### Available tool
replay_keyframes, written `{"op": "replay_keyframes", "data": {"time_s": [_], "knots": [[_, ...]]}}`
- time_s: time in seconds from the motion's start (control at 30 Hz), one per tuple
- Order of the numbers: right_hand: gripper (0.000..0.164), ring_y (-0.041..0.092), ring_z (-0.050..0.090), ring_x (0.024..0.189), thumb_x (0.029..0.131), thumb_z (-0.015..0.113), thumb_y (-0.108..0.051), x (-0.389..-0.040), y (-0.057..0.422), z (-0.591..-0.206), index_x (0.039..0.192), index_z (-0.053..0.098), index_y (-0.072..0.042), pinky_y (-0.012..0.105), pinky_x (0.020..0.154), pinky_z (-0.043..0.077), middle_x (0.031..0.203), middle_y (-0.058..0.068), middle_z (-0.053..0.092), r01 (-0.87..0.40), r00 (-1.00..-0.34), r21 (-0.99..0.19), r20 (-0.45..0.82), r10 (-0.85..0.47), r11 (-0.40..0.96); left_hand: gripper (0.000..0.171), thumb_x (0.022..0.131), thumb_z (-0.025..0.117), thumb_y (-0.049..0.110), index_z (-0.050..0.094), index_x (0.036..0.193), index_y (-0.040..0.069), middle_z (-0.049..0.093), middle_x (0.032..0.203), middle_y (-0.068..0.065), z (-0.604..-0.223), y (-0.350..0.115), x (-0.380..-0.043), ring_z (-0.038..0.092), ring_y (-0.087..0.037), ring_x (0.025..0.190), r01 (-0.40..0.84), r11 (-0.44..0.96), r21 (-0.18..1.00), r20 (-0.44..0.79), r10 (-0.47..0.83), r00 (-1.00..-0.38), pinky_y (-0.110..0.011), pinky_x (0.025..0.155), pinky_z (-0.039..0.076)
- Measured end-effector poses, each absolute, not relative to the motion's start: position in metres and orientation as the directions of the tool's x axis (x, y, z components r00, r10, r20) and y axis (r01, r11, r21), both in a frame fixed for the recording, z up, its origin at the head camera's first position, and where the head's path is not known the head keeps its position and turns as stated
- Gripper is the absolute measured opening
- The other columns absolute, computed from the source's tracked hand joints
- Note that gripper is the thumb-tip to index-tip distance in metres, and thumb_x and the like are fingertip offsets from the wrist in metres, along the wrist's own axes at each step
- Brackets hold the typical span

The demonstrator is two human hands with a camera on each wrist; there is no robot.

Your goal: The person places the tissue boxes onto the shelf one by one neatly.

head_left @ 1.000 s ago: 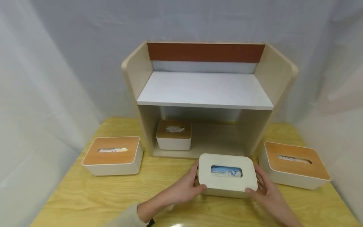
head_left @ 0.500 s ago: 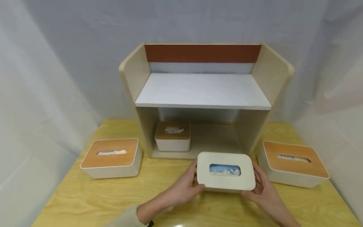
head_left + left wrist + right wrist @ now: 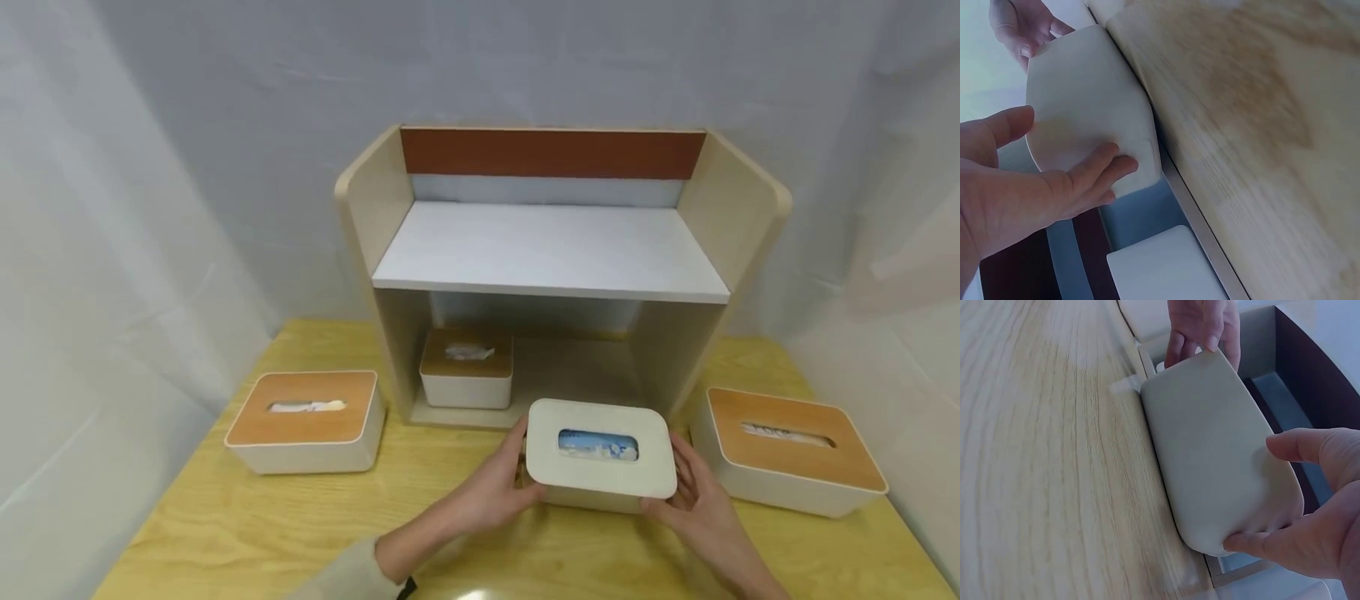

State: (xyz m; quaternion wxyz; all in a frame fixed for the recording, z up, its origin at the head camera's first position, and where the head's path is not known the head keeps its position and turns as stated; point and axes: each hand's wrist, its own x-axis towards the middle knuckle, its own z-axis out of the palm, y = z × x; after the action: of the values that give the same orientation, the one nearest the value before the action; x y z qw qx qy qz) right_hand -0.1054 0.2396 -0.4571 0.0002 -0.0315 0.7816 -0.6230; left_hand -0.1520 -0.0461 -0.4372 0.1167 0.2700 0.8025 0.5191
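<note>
Both hands hold a cream tissue box [image 3: 602, 483] with a plain cream lid, in front of the shelf unit's lower opening. Blue packaging shows through the slot in its lid. My left hand [image 3: 491, 492] grips the left end, its thumb at the front edge. At the right end, my right hand [image 3: 701, 512] does the same, with some fingers hidden behind the box. The left wrist view shows the left fingers spread along the side of the box [image 3: 1085, 106]. In the right wrist view, thumb and fingers of the right hand [image 3: 1316, 519] clasp the box [image 3: 1216, 450].
The shelf unit [image 3: 551, 250] stands at the back of the wooden table [image 3: 300, 533]. A tissue box with a brown lid [image 3: 467, 390] sits at the left of its lower compartment. Orange-lidded tissue boxes flank it, one on the left [image 3: 303, 457] and one on the right [image 3: 798, 483].
Against the shelf, the held box has risen slightly in the head view, overlapping the lower compartment's front edge more. Its tilt has varied a little. Both hands keep their grip.
</note>
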Motion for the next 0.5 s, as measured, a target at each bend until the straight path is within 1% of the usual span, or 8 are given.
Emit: {"op": "replay_keyframes", "data": {"time_s": [0.03, 0.13, 0.17, 0.2, 0.27, 0.4, 0.47, 0.5], "knots": [[0.098, 0.006, 0.039, 0.137, 0.083, 0.077, -0.002, -0.106, 0.24, -0.457, 0.158, 0.013, -0.002, 0.005, 0.093, 0.037, 0.16, 0.025, 0.022, -0.036, -0.999, -0.973, 0.027, -0.04, 0.23, 0.091, 0.088, 0.069, 0.0, 0.013, 0.158, 0.015, 0.047, 0.145, -0.013, -0.437, -0.045, -0.153, 0.058, -0.026, 0.114, 0.314, 0.316, 0.896, 0.095, 0.553, -0.828, -0.032, 0.081, 0.053], [0.099, 0.03, 0.031, 0.142, 0.084, 0.077, -0.004, -0.108, 0.24, -0.456, 0.159, 0.013, -0.004, 0.004, 0.093, 0.036, 0.161, 0.023, 0.023, -0.016, -1.0, -0.969, 0.01, -0.025, 0.245, 0.091, 0.088, 0.068, -0.001, 0.011, 0.158, 0.013, 0.046, 0.146, -0.015, -0.438, -0.044, -0.156, 0.057, -0.028, 0.118, 0.32, 0.31, 0.895, 0.104, 0.554, -0.826, -0.033, 0.084, 0.052], [0.098, 0.028, 0.032, 0.142, 0.084, 0.077, -0.003, -0.109, 0.24, -0.456, 0.159, 0.013, -0.003, 0.004, 0.093, 0.036, 0.16, 0.023, 0.023, -0.021, -1.0, -0.971, 0.016, -0.023, 0.24, 0.091, 0.089, 0.068, -0.001, 0.011, 0.158, 0.012, 0.045, 0.147, -0.015, -0.438, -0.044, -0.157, 0.055, -0.028, 0.12, 0.324, 0.312, 0.893, 0.107, 0.553, -0.826, -0.032, 0.086, 0.052], [0.098, 0.023, 0.034, 0.141, 0.084, 0.077, -0.003, -0.11, 0.24, -0.456, 0.158, 0.014, -0.003, 0.004, 0.093, 0.036, 0.16, 0.023, 0.023, -0.025, -1.0, -0.971, 0.021, -0.019, 0.24, 0.091, 0.089, 0.067, -0.001, 0.01, 0.158, 0.011, 0.044, 0.148, -0.016, -0.438, -0.044, -0.158, 0.054, -0.028, 0.122, 0.326, 0.316, 0.891, 0.108, 0.551, -0.828, -0.033, 0.089, 0.051], [0.098, 0.018, 0.036, 0.14, 0.083, 0.077, -0.002, -0.113, 0.239, -0.457, 0.158, 0.014, -0.002, 0.004, 0.094, 0.036, 0.16, 0.024, 0.024, -0.039, -0.999, -0.971, 0.036, -0.019, 0.235, 0.09, 0.09, 0.067, -0.001, 0.01, 0.158, 0.009, 0.044, 0.149, -0.016, -0.439, -0.043, -0.16, 0.053, -0.028, 0.123, 0.328, 0.318, 0.889, 0.11, 0.548, -0.829, -0.036, 0.093, 0.05], [0.096, -0.006, 0.04, 0.127, 0.082, 0.076, 0.001, -0.118, 0.239, -0.458, 0.157, 0.017, 0.0, 0.005, 0.094, 0.037, 0.159, 0.026, 0.026, -0.068, -0.998, -0.974, 0.066, -0.015, 0.218, 0.09, 0.09, 0.067, 0.0, 0.008, 0.159, 0.008, 0.046, 0.147, -0.017, -0.442, -0.042, -0.164, 0.054, -0.026, 0.123, 0.333, 0.33, 0.883, 0.113, 0.539, -0.835, -0.037, 0.096, 0.05], [0.096, -0.007, 0.041, 0.126, 0.081, 0.076, 0.002, -0.119, 0.24, -0.459, 0.157, 0.018, 0.001, 0.005, 0.094, 0.038, 0.158, 0.027, 0.026, -0.068, -0.998, -0.974, 0.067, -0.012, 0.215, 0.092, 0.089, 0.067, -0.001, 0.007, 0.159, 0.008, 0.046, 0.146, -0.017, -0.443, -0.041, -0.166, 0.054, -0.026, 0.122, 0.33, 0.331, 0.884, 0.11, 0.538, -0.835, -0.037, 0.096, 0.05], [0.095, -0.003, 0.042, 0.129, 0.081, 0.076, 0.003, -0.119, 0.24, -0.459, 0.157, 0.017, 0.001, 0.005, 0.094, 0.038, 0.158, 0.027, 0.026, -0.063, -0.998, -0.976, 0.062, -0.011, 0.21, 0.093, 0.089, 0.067, -0.001, 0.007, 0.159, 0.009, 0.046, 0.146, -0.017, -0.443, -0.041, -0.166, 0.055, -0.026, 0.122, 0.327, 0.336, 0.883, 0.106, 0.537, -0.837, -0.037, 0.096, 0.05]]}}
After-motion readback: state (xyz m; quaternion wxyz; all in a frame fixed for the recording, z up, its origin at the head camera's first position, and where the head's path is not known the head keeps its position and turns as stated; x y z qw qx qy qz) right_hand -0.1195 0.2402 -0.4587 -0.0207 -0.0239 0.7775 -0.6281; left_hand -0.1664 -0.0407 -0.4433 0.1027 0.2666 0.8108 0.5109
